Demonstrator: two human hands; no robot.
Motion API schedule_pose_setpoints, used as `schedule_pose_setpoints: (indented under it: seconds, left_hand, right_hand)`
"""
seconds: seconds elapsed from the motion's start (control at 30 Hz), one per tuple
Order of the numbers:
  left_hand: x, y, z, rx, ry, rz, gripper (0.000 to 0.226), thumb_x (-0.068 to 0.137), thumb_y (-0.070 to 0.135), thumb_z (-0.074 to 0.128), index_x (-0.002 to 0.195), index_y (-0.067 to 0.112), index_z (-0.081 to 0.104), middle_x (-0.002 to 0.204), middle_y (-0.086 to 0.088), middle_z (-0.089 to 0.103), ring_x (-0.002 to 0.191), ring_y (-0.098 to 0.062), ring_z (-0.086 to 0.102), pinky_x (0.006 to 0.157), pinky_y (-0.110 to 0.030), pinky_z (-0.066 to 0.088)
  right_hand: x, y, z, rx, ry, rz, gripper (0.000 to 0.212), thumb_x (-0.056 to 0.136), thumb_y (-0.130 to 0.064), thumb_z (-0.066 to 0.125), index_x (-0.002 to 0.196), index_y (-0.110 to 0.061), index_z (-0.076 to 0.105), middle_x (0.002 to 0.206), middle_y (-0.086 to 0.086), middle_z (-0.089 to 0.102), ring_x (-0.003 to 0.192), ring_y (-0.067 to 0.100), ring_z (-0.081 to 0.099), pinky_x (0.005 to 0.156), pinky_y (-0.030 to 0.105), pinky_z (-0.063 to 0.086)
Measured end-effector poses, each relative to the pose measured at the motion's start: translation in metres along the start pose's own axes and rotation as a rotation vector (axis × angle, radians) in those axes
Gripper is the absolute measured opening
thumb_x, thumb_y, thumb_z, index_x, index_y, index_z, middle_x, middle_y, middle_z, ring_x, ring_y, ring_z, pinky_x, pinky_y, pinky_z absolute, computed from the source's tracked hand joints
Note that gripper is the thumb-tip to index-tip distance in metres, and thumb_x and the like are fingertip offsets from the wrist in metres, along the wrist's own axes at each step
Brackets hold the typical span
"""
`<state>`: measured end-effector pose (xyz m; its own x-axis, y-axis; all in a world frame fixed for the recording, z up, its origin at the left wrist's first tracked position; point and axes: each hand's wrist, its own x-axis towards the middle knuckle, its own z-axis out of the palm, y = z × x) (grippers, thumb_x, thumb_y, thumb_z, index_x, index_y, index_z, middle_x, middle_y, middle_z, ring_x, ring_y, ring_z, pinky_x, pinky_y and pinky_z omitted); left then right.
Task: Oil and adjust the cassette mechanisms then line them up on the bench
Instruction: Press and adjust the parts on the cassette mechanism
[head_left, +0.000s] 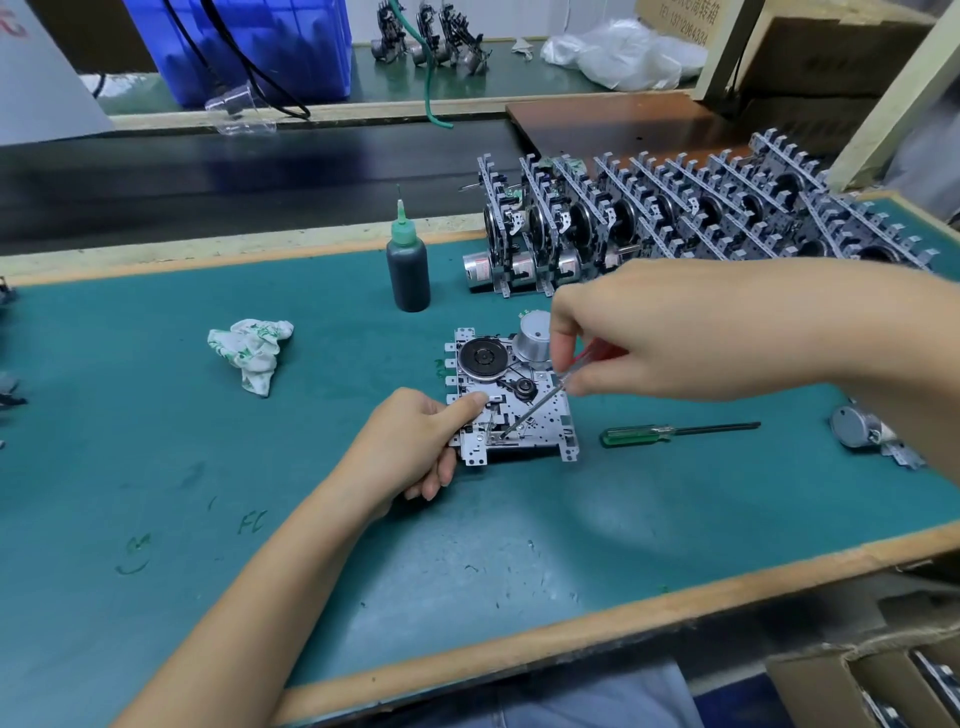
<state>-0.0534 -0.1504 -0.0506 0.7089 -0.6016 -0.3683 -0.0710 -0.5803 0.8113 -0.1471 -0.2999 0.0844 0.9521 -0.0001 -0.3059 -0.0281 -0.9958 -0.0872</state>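
One cassette mechanism lies flat on the green desk. The left hand holds its near left corner, and the right hand pinches a thin screwdriver with the tip in the lower part (so I judge adjusting is in progress). Many mechanisms already stand in a row behind. The oil bottle stands upright, dark inside, nearly full.

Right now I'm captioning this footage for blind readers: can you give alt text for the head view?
A person's left hand steadies a cassette mechanism flat on a green bench while the right hand works a small screwdriver into it. Behind stand an oil bottle and a row of mechanisms.
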Motion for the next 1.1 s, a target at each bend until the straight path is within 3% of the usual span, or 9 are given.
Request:
schedule_pose_setpoints:
  seconds: [0.13, 0.2, 0.33, 0.53, 0.6, 0.7, 0.83, 0.97, 1.1]
  left_hand:
    - [0.0, 0.0, 0.0, 0.003, -0.002, 0.0, 0.074, 0.093, 0.048, 0.052, 0.029, 0.015, 0.037, 0.026, -0.002, 0.037, 0.02, -0.012, 0.024, 0.031, -0.015, 0.023]
    - [0.0, 0.0, 0.0, 0.005, 0.0, 0.002, 0.076, 0.093, 0.049, 0.052, 0.027, 0.014, 0.037, 0.026, -0.003, 0.037, 0.021, -0.012, 0.024, 0.031, -0.015, 0.022]
    - [0.0, -0.001, 0.0, 0.014, 0.0, 0.004, 0.076, 0.092, 0.051, 0.052, 0.027, 0.014, 0.037, 0.027, -0.004, 0.038, 0.022, -0.013, 0.024, 0.031, -0.015, 0.022]
    - [-0.002, 0.001, 0.0, 0.024, 0.002, 0.006, 0.078, 0.093, 0.05, 0.051, 0.025, 0.013, 0.037, 0.026, -0.003, 0.036, 0.021, -0.013, 0.023, 0.032, -0.016, 0.025]
    - [-0.002, 0.001, 0.0, 0.028, 0.001, 0.007, 0.079, 0.093, 0.05, 0.051, 0.025, 0.013, 0.037, 0.025, -0.003, 0.036, 0.021, -0.012, 0.024, 0.032, -0.016, 0.025]
    - [-0.001, 0.0, 0.0, 0.038, 0.0, 0.005, 0.079, 0.093, 0.05, 0.051, 0.024, 0.013, 0.037, 0.025, -0.002, 0.036, 0.021, -0.012, 0.024, 0.032, -0.016, 0.025]
    - [-0.001, 0.0, 0.0, 0.041, 0.001, 0.006, 0.079, 0.092, 0.051, 0.051, 0.025, 0.013, 0.037, 0.026, -0.003, 0.036, 0.021, -0.013, 0.024, 0.032, -0.016, 0.024]
    - [-0.001, 0.0, 0.0, 0.047, 0.004, 0.008, 0.078, 0.092, 0.052, 0.051, 0.026, 0.013, 0.037, 0.026, -0.003, 0.037, 0.022, -0.013, 0.024, 0.032, -0.015, 0.024]
    - [-0.001, 0.0, 0.0, 0.05, 0.005, 0.008, 0.078, 0.092, 0.051, 0.051, 0.026, 0.014, 0.037, 0.026, -0.003, 0.037, 0.022, -0.013, 0.024, 0.031, -0.015, 0.023]
  right_hand:
    - [0.004, -0.003, -0.002, 0.0, 0.079, -0.08, 0.019, 0.088, -0.041, 0.06, 0.077, -0.026, 0.06, 0.056, -0.007, 0.061, 0.053, 0.003, 0.055, 0.061, 0.01, 0.04]
    - [0.004, -0.009, -0.001, -0.106, 0.14, -0.108, 0.026, 0.088, -0.047, 0.055, 0.077, -0.024, 0.052, 0.052, -0.008, 0.052, 0.051, 0.007, 0.047, 0.053, 0.021, 0.037]
    - [0.008, -0.027, 0.002, -0.305, 0.274, -0.114, 0.04, 0.094, -0.047, 0.042, 0.065, -0.022, 0.03, 0.057, -0.006, 0.034, 0.051, 0.006, 0.025, 0.045, 0.026, 0.019]
    - [0.023, -0.034, 0.007, -0.261, 0.453, 0.155, 0.045, 0.097, -0.026, 0.043, 0.057, -0.016, 0.023, 0.057, 0.0, 0.026, 0.049, 0.014, 0.019, 0.047, 0.027, 0.01]
    - [0.026, -0.028, 0.009, -0.28, 0.439, 0.201, 0.047, 0.099, -0.03, 0.039, 0.058, -0.016, 0.023, 0.057, 0.001, 0.025, 0.049, 0.015, 0.019, 0.047, 0.026, 0.011]
    - [0.019, -0.017, 0.006, -0.267, 0.343, 0.077, 0.041, 0.096, -0.048, 0.035, 0.07, -0.017, 0.031, 0.06, -0.003, 0.035, 0.052, 0.018, 0.029, 0.047, 0.03, 0.018]
    - [0.006, -0.01, 0.0, -0.137, 0.152, -0.117, 0.022, 0.082, -0.05, 0.046, 0.082, -0.029, 0.039, 0.075, -0.013, 0.059, 0.064, 0.0, 0.046, 0.056, 0.029, 0.035]
    - [0.006, -0.01, -0.004, -0.184, 0.149, -0.243, 0.024, 0.082, -0.047, 0.058, 0.077, -0.031, 0.04, 0.069, -0.021, 0.053, 0.06, -0.006, 0.039, 0.062, 0.025, 0.037]
    - [0.01, -0.019, -0.003, -0.39, 0.242, -0.279, 0.029, 0.088, -0.052, 0.05, 0.079, -0.029, 0.034, 0.062, -0.013, 0.04, 0.051, 0.0, 0.024, 0.047, 0.024, 0.021]
